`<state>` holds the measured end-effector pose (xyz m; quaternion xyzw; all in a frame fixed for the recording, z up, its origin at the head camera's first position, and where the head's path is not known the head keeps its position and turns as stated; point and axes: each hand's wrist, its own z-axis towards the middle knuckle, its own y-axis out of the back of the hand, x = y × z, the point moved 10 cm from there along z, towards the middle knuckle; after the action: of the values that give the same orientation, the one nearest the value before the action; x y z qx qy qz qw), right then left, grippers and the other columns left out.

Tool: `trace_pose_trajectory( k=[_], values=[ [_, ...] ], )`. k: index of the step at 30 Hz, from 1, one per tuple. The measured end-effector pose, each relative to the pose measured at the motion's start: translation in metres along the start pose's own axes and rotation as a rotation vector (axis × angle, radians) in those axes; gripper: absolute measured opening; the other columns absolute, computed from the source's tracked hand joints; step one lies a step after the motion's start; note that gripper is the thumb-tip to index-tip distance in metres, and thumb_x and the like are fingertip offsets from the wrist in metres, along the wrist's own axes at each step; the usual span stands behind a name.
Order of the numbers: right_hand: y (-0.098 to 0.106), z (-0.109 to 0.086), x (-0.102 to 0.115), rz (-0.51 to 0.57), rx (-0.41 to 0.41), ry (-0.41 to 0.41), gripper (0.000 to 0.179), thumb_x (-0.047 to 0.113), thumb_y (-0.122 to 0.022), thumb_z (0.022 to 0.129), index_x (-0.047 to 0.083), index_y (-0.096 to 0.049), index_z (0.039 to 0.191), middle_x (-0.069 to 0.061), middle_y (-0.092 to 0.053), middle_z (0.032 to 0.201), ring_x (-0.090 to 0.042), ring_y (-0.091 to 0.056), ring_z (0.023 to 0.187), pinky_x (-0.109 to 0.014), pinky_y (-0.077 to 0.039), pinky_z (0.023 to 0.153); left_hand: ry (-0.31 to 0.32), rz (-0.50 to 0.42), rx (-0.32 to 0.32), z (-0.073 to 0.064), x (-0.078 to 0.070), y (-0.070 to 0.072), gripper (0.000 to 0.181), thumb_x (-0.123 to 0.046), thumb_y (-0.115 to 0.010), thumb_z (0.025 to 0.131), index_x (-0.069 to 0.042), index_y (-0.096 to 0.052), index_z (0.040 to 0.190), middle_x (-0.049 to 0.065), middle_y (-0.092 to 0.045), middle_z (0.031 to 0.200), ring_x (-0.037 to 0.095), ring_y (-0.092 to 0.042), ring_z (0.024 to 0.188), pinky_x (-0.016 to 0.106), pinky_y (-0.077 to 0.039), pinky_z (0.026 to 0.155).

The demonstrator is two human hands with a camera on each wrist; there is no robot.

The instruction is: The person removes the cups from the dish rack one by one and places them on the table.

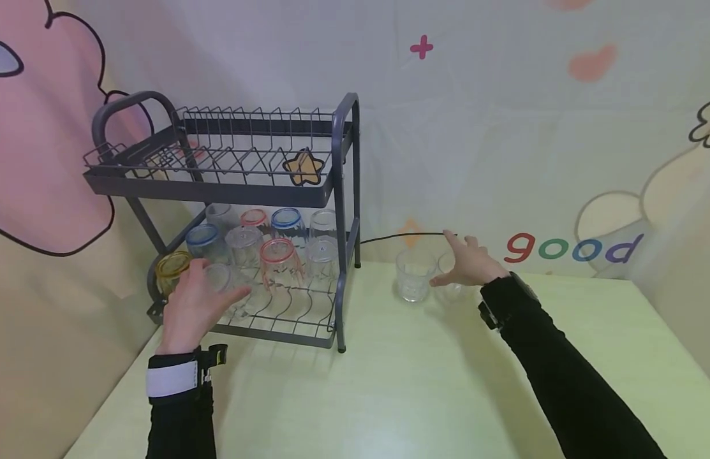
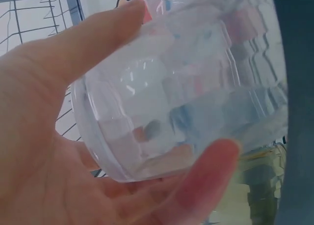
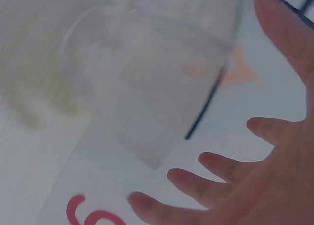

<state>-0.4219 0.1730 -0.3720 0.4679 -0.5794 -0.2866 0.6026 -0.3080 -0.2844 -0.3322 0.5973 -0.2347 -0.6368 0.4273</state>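
My left hand point(image 1: 194, 306) is at the front left of the rack's lower shelf, around a clear glass point(image 2: 181, 102). In the left wrist view its thumb lies along one side of that glass and its fingers curl against the other. A yellow glass point(image 1: 171, 271) stands just left of the hand. Over the table's back, my right hand point(image 1: 472, 261) spreads thumb and fingers beside a clear tumbler point(image 3: 147, 82), which the hand partly hides in the head view. In the right wrist view a gap shows between those fingers and the tumbler. A second clear tumbler point(image 1: 414, 280) stands to its left.
A dark two-tier dish rack point(image 1: 217, 189) stands at the left; its upper tier holds no dishes. Several glasses share the lower shelf, including a red-ringed glass point(image 1: 281, 264) and a blue-ringed glass point(image 1: 288, 226). A printed wall cloth point(image 1: 475, 159) hangs behind the pale table point(image 1: 389, 395).
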Motion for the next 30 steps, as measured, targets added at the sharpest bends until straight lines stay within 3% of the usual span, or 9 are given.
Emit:
trace_pose_trajectory(
  k=[7,11,17,22,25,30],
  values=[
    [0.028,-0.029,0.018,0.104,-0.145,0.072,0.104,0.045,-0.078,0.081,0.009,-0.015,0.157,-0.034,-0.02,0.151,-0.056,-0.025,0.133,-0.068,-0.037,0.096,-0.011,0.008,0.005,-0.002,-0.004,0.003,0.101,-0.065,-0.066,0.081,0.008,-0.032,0.142,0.034,-0.045,0.136,0.053,-0.051,0.112,0.068,-0.046,0.08],
    [0.038,-0.047,0.027,0.173,-0.187,0.105,0.1,0.047,-0.075,0.083,0.01,-0.019,0.156,-0.029,-0.024,0.152,-0.048,-0.024,0.138,-0.066,-0.031,0.103,-0.013,0.021,0.002,-0.002,-0.005,0.005,0.103,-0.07,-0.062,0.081,0.008,-0.033,0.142,0.035,-0.05,0.13,0.051,-0.056,0.105,0.062,-0.05,0.075],
    [0.038,-0.074,0.027,0.277,-0.179,0.115,0.095,0.053,-0.073,0.084,0.017,-0.023,0.156,-0.023,-0.033,0.15,-0.045,-0.033,0.134,-0.065,-0.039,0.097,0.003,0.005,0.028,-0.003,-0.008,0.006,0.105,-0.074,-0.057,0.082,0.007,-0.032,0.144,0.034,-0.052,0.128,0.049,-0.058,0.102,0.058,-0.052,0.074],
    [0.039,-0.095,0.026,0.366,-0.178,0.14,0.088,0.055,-0.071,0.084,0.026,-0.028,0.154,-0.015,-0.037,0.15,-0.039,-0.037,0.134,-0.064,-0.041,0.094,0.014,-0.057,0.063,-0.004,-0.008,0.005,0.105,-0.075,-0.053,0.083,0.005,-0.03,0.146,0.033,-0.049,0.132,0.049,-0.054,0.111,0.059,-0.05,0.079],
    [0.04,-0.107,0.024,0.446,-0.172,0.167,0.08,0.05,-0.07,0.087,0.033,-0.029,0.153,-0.009,-0.038,0.15,-0.035,-0.036,0.136,-0.066,-0.039,0.095,0.008,-0.107,0.1,-0.005,-0.011,0.002,0.105,-0.076,-0.052,0.083,0.004,-0.028,0.147,0.032,-0.046,0.137,0.048,-0.051,0.117,0.06,-0.049,0.084],
    [0.039,-0.122,0.028,0.548,-0.144,0.213,0.076,0.039,-0.07,0.09,0.031,-0.029,0.153,-0.008,-0.037,0.15,-0.035,-0.036,0.136,-0.065,-0.038,0.098,-0.024,-0.151,0.134,-0.005,-0.019,-0.003,0.101,-0.074,-0.053,0.084,0.001,-0.029,0.146,0.03,-0.046,0.136,0.045,-0.051,0.116,0.059,-0.048,0.086]
  ],
)
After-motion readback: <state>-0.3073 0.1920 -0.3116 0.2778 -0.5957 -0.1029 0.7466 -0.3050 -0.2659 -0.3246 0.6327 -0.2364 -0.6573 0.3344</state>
